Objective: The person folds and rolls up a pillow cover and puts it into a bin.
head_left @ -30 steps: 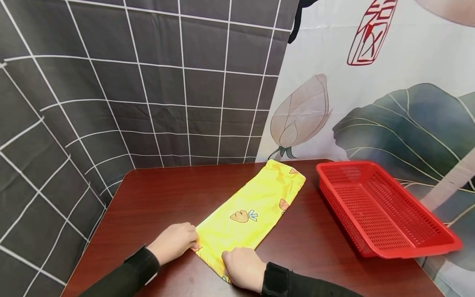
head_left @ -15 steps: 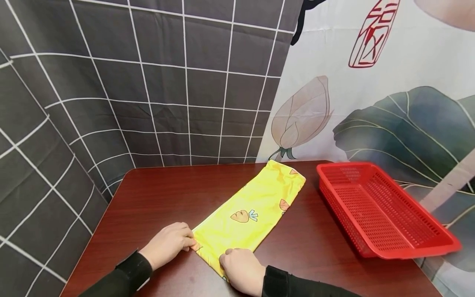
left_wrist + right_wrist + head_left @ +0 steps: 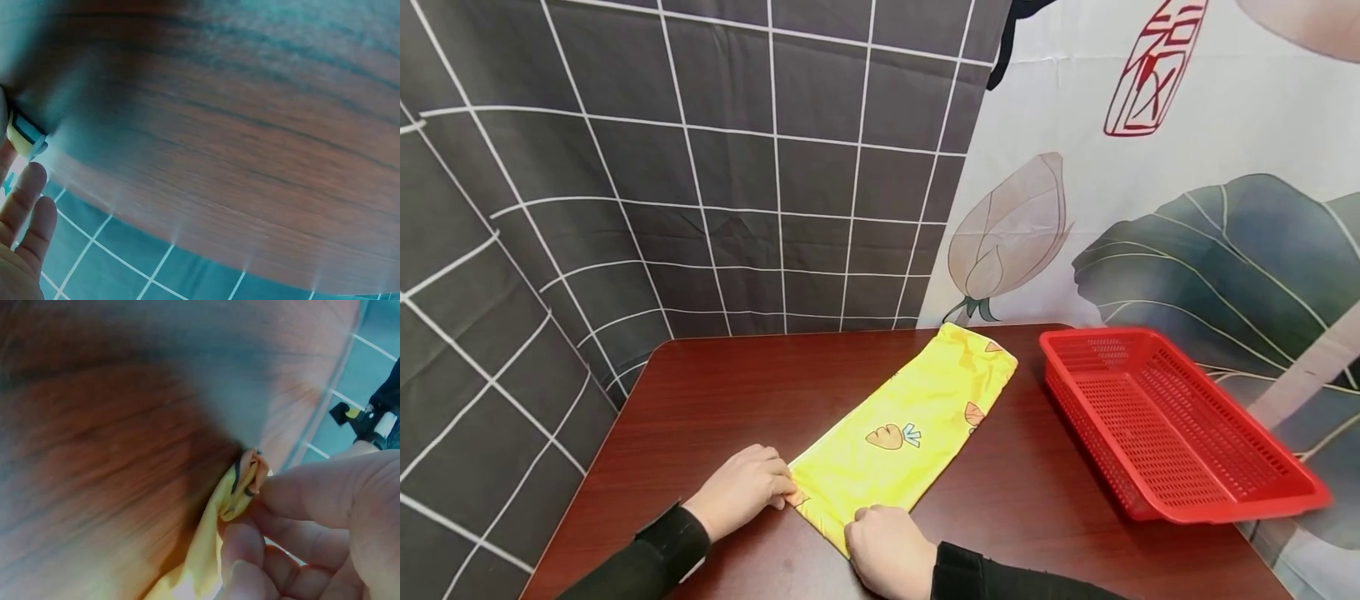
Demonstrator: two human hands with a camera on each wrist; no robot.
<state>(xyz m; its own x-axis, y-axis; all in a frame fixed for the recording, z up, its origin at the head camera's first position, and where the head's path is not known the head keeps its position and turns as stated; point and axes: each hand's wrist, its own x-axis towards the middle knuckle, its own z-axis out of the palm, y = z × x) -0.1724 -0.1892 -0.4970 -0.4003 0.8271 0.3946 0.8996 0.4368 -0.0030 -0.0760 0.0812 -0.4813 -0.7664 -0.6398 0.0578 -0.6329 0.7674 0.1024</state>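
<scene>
A red seal-style character (image 3: 1152,71) is printed on the backdrop, not legible. On the table (image 3: 715,392) lies a folded yellow carrot-print cloth (image 3: 902,425). The left hand (image 3: 741,490) pinches its near left corner; the right hand (image 3: 889,550), fingers curled, pinches the near right corner. A red basket (image 3: 1172,421) stands just right.

Black long sleeves (image 3: 655,554), apparently knit cuffs

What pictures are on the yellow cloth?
Orange carrots with blue-green tops on the yellow cloth; head view shows it best.
</scene>
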